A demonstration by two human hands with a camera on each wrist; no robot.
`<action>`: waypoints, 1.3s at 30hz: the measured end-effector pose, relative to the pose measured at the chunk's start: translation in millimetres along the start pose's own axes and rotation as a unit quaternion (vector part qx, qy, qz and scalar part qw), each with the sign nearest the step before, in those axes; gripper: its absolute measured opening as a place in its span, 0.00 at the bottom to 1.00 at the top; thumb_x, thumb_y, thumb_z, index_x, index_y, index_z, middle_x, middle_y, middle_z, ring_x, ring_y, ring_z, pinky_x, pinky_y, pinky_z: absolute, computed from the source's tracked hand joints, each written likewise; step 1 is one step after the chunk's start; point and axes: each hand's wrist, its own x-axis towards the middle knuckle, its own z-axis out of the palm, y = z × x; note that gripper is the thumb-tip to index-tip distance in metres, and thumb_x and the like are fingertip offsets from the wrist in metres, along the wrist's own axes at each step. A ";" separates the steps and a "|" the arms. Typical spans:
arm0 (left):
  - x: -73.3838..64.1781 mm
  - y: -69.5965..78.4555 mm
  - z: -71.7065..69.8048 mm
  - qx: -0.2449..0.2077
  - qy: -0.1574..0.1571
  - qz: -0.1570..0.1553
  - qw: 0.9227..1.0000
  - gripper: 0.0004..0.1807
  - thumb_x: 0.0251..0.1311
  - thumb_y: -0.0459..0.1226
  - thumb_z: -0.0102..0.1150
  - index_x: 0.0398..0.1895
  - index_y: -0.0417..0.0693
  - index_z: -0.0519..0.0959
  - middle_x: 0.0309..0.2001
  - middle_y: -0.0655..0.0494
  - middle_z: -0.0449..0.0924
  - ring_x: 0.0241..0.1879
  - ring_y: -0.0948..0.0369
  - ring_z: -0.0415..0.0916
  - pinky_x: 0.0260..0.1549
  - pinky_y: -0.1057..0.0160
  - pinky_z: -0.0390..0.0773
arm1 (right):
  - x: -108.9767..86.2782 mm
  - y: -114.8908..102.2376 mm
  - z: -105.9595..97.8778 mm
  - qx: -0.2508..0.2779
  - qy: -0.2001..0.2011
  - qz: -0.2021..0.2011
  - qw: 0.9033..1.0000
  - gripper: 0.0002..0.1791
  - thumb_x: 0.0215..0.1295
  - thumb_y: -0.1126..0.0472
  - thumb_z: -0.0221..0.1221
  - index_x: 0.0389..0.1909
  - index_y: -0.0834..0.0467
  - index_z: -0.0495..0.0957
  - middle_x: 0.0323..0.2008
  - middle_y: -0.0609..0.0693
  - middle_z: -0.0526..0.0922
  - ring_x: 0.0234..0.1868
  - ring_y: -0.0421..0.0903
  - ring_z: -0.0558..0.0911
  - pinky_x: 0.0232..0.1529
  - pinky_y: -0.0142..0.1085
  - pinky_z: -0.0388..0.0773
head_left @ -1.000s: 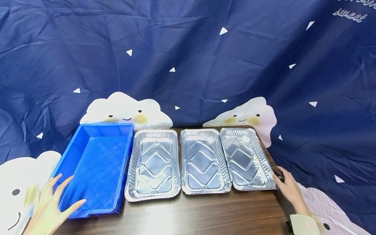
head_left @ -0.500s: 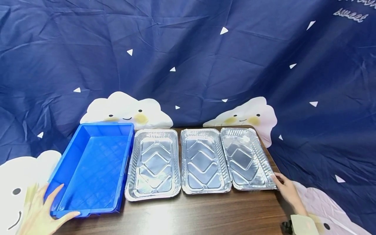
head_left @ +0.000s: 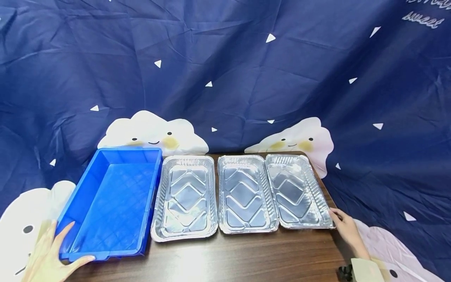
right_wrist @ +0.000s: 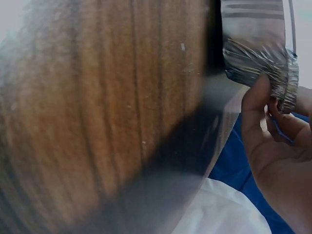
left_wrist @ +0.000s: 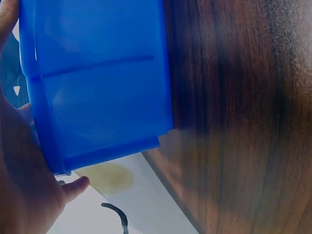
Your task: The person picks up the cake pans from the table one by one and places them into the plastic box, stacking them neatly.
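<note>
My left hand point(head_left: 47, 256) is at the near-left corner of a shallow blue plastic bin point(head_left: 146, 235). Its thumb lies along the front lip and a finger reaches over the left rim, gripping the corner between them. In the left wrist view the bin's outer wall point(left_wrist: 102, 92) fills much of the picture, hiding some fingertips. Over on the right, my right hand point(head_left: 347, 231) pinches the near-right corner of the rightmost foil tray point(head_left: 290, 192). The right wrist view shows the thumb against the crinkled foil corner point(right_wrist: 258, 61), with other fingers partly hidden behind it.
A middle foil tray point(head_left: 243, 192) and a left foil tray point(head_left: 188, 196) stand in a row between the bin and the rightmost tray. Bare wooden table point(head_left: 239, 254) runs along the front. A blue curtain point(head_left: 225, 78) with cloud prints hangs behind.
My left hand has come down from above the bin onto its near-left corner. My right hand has shifted slightly and now pinches the tray's corner. The bin and trays stay about where they were.
</note>
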 end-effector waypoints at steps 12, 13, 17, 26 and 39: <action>-5.7 6.3 1.4 0.002 0.008 -0.004 1.000 0.67 0.49 0.62 0.78 0.83 0.41 0.50 0.82 0.26 0.25 0.81 0.34 0.18 0.67 0.21 0.25 | -4.8 -6.3 -13.5 -0.037 0.033 -0.043 0.998 0.18 0.79 0.63 0.56 0.54 0.76 0.80 0.47 0.73 0.85 0.40 0.16 0.66 0.39 0.18 0.65; -6.1 7.1 1.5 0.004 0.007 -0.006 1.000 0.67 0.49 0.62 0.78 0.83 0.41 0.50 0.82 0.27 0.25 0.81 0.34 0.17 0.66 0.20 0.26 | -5.2 -9.3 -15.4 -0.033 0.039 -0.048 0.998 0.17 0.79 0.63 0.57 0.53 0.76 0.80 0.46 0.70 0.86 0.41 0.15 0.66 0.39 0.17 0.65; -6.9 10.6 2.0 0.015 -0.006 -0.024 1.000 0.67 0.51 0.64 0.75 0.83 0.42 0.48 0.83 0.30 0.22 0.80 0.35 0.15 0.65 0.18 0.27 | -4.7 -28.2 -24.1 -0.011 0.047 -0.060 0.997 0.16 0.77 0.65 0.59 0.52 0.76 0.81 0.36 0.44 0.87 0.37 0.19 0.70 0.36 0.18 0.66; -5.9 5.4 1.3 0.008 0.008 -0.008 1.000 0.69 0.48 0.63 0.78 0.84 0.43 0.48 0.82 0.25 0.29 0.80 0.29 0.22 0.65 0.17 0.30 | -8.2 -91.1 -28.1 0.050 -0.009 -0.073 0.996 0.16 0.77 0.67 0.59 0.56 0.77 0.78 0.37 0.31 0.81 0.36 0.27 0.75 0.36 0.20 0.69; -4.3 2.6 0.5 -0.009 0.042 0.025 0.999 0.69 0.45 0.61 0.80 0.84 0.45 0.50 0.82 0.26 0.36 0.81 0.28 0.29 0.71 0.25 0.25 | -16.4 -188.2 10.3 0.211 -0.112 -0.047 0.970 0.19 0.81 0.68 0.53 0.62 0.79 0.70 0.42 0.47 0.75 0.36 0.32 0.79 0.34 0.30 0.83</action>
